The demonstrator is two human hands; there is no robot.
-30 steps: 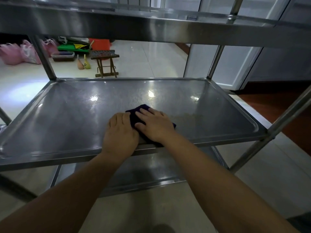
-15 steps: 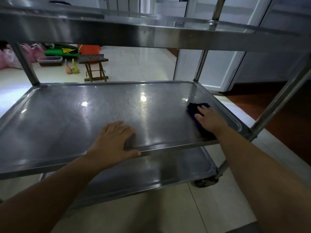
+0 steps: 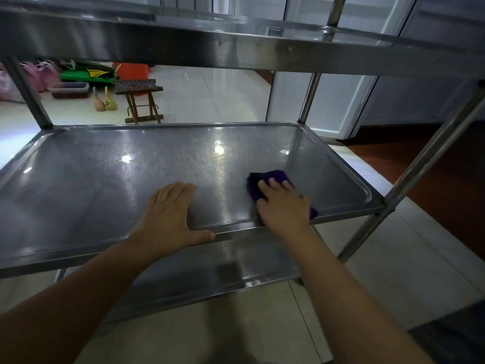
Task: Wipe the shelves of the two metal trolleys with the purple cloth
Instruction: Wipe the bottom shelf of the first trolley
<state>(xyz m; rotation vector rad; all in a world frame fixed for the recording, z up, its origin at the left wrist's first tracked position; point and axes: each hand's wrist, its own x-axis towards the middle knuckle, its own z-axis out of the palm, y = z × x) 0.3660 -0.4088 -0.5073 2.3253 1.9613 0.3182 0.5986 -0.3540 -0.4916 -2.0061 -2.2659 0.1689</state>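
Head view: purple cloth (image 3: 270,176) beneath flat right fingers (image 3: 274,187), left fingers (image 3: 175,191) flat on shelf (image 3: 105,179).

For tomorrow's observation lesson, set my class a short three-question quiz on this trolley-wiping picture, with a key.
1. True or false: the left hand presses the purple cloth.
2. Which shelf of the trolley is the cloth on? A top, B middle, C bottom.
3. Fill in: beyond the trolley stands a small ____ with crossed legs.
Key: 1 false, the right hand presses it; 2 B, the middle shelf; 3 stool.
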